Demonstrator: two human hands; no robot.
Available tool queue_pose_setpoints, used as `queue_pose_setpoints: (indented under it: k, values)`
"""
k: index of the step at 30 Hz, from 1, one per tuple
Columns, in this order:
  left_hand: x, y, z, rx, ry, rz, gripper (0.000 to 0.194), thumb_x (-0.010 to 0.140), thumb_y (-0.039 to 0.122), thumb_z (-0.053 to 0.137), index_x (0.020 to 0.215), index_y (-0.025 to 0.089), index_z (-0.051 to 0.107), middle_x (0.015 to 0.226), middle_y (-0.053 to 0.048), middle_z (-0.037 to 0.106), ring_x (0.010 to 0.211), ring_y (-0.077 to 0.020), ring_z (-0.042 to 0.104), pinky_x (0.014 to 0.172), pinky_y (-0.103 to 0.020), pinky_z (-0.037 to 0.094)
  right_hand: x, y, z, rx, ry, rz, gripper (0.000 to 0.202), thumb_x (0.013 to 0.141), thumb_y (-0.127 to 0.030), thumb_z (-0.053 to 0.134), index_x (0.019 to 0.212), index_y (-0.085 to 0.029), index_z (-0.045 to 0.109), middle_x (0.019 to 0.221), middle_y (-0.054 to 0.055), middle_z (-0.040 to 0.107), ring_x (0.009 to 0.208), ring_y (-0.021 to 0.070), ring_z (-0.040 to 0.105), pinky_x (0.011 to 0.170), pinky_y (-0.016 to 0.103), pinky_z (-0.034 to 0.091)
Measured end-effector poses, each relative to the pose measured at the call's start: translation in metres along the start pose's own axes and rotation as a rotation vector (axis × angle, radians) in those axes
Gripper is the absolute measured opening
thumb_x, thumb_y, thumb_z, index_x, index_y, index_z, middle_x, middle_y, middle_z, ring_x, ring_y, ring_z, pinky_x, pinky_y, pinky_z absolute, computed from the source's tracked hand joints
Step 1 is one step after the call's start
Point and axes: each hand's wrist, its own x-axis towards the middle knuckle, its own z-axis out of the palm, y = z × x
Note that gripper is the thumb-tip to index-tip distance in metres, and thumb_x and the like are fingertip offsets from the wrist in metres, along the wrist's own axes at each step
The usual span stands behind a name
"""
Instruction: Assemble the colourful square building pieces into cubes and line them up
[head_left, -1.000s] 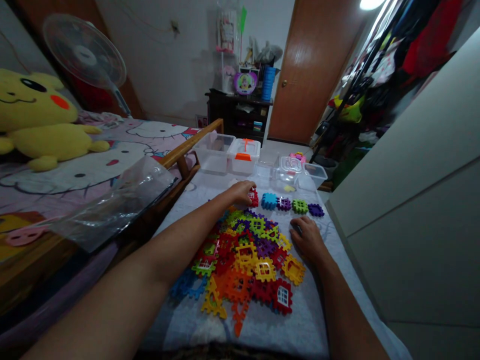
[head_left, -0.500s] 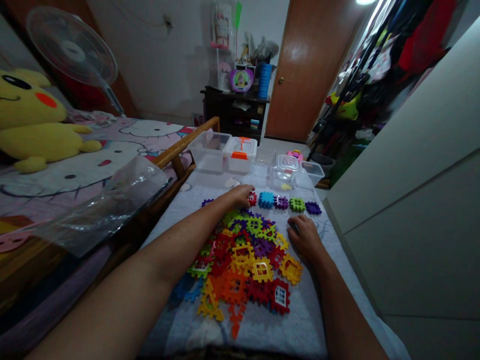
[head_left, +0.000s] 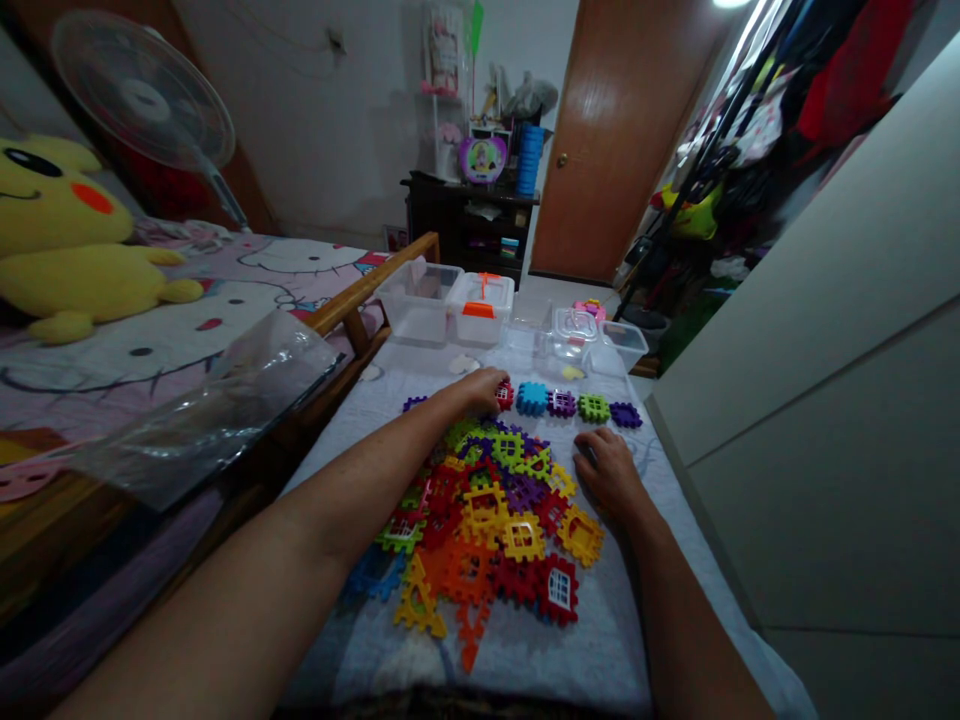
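My left hand (head_left: 482,390) reaches across to the row of blocks behind the pile, its fingers closed on a red building block (head_left: 505,396) with a white window. To the right along that row lie a blue block (head_left: 532,399), a purple block (head_left: 561,403), a green block (head_left: 594,408) and a dark purple block (head_left: 626,415). My right hand (head_left: 606,465) rests on the cloth right of the pile, fingers loosely bent with the thumb apart, holding nothing visible. Between my arms spreads a heap of notched plastic blocks (head_left: 480,510) in several colours. My left forearm hides part of it.
Clear plastic boxes (head_left: 420,325) and a lidded box with an orange latch (head_left: 480,312) stand at the far end of the cloth (head_left: 585,640). A wooden rail (head_left: 375,285) and a clear plastic bag (head_left: 217,420) lie to the left; a white cabinet (head_left: 840,400) borders the right.
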Motion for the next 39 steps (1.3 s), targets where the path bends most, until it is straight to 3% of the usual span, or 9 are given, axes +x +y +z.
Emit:
queue_pose_setpoints:
  k: [6,10,13,17,21,24,28,33,39]
  values:
    - [-0.005,-0.001,-0.004,0.008,0.01,-0.015,0.079,0.059,0.027,0.08,0.133,0.019,0.054,0.135,-0.012,0.059,0.121,-0.0305,0.057,0.101,-0.034,0.046,0.0,0.003,0.004,-0.012,0.018,-0.001,0.019,0.087,-0.022,0.056,0.101,-0.02,0.068,0.105,0.01,0.064,0.1,0.0255,0.056,0.089,0.037,0.042]
    - [-0.028,-0.011,-0.024,-0.002,0.07,0.013,0.081,0.066,0.031,0.077,0.14,0.017,0.046,0.146,-0.014,0.049,0.135,-0.0295,0.046,0.113,-0.036,0.035,0.0,0.006,0.006,-0.016,0.032,-0.013,0.019,0.087,-0.023,0.056,0.101,-0.02,0.068,0.105,0.01,0.064,0.1,0.0258,0.056,0.089,0.037,0.042]
    - [-0.063,-0.028,-0.046,-0.06,0.131,0.047,0.068,0.075,0.03,0.069,0.138,0.016,0.048,0.147,-0.013,0.05,0.135,-0.0258,0.046,0.113,-0.033,0.034,0.0,0.007,0.007,-0.017,0.03,-0.017,0.02,0.088,-0.024,0.055,0.102,-0.019,0.068,0.106,0.011,0.064,0.1,0.0262,0.056,0.089,0.038,0.042]
    - [-0.126,-0.055,-0.057,-0.187,0.082,-0.075,0.057,0.082,0.034,0.059,0.135,0.016,0.05,0.133,-0.011,0.063,0.117,-0.023,0.061,0.097,-0.031,0.048,0.001,0.008,0.007,-0.021,0.018,-0.023,0.022,0.089,-0.026,0.053,0.102,-0.018,0.069,0.106,0.012,0.064,0.098,0.026,0.057,0.089,0.038,0.042]
    - [-0.185,-0.071,-0.043,-0.224,0.095,-0.149,0.054,0.084,0.042,0.056,0.132,0.016,0.054,0.135,-0.011,0.061,0.121,-0.0235,0.059,0.099,-0.031,0.047,0.001,0.009,0.008,-0.038,0.023,-0.025,0.022,0.089,-0.026,0.054,0.102,-0.018,0.069,0.106,0.012,0.064,0.098,0.0263,0.057,0.089,0.038,0.042]
    - [-0.21,-0.068,-0.027,-0.212,0.094,-0.12,0.055,0.083,0.046,0.059,0.131,0.02,0.056,0.139,-0.009,0.058,0.127,-0.0242,0.055,0.106,-0.031,0.042,0.001,0.01,0.008,-0.037,0.021,-0.032,0.023,0.089,-0.027,0.053,0.103,-0.017,0.07,0.106,0.012,0.064,0.098,0.0262,0.058,0.089,0.038,0.042]
    - [-0.217,-0.055,-0.014,-0.161,0.122,-0.076,0.055,0.082,0.046,0.065,0.13,0.02,0.056,0.136,-0.01,0.059,0.128,-0.0251,0.053,0.11,-0.034,0.037,0.002,0.011,0.008,-0.039,0.028,-0.036,0.024,0.089,-0.027,0.054,0.104,-0.016,0.07,0.106,0.013,0.064,0.099,0.0263,0.058,0.089,0.038,0.043]
    - [-0.21,-0.045,-0.009,-0.089,0.173,-0.07,0.074,0.074,0.042,0.076,0.139,0.021,0.048,0.141,-0.012,0.055,0.132,-0.0295,0.049,0.111,-0.041,0.036,0.003,0.014,0.009,-0.027,0.022,-0.048,0.024,0.089,-0.028,0.054,0.103,-0.016,0.07,0.105,0.013,0.065,0.098,0.0258,0.059,0.088,0.037,0.044]
    - [-0.206,-0.04,-0.01,-0.053,0.213,-0.037,0.06,0.076,0.028,0.072,0.132,0.019,0.054,0.127,-0.012,0.063,0.12,-0.0281,0.057,0.105,-0.038,0.042,0.003,0.015,0.01,-0.028,0.031,-0.054,0.025,0.089,-0.028,0.053,0.103,-0.017,0.069,0.105,0.013,0.064,0.097,0.0266,0.058,0.088,0.039,0.045]
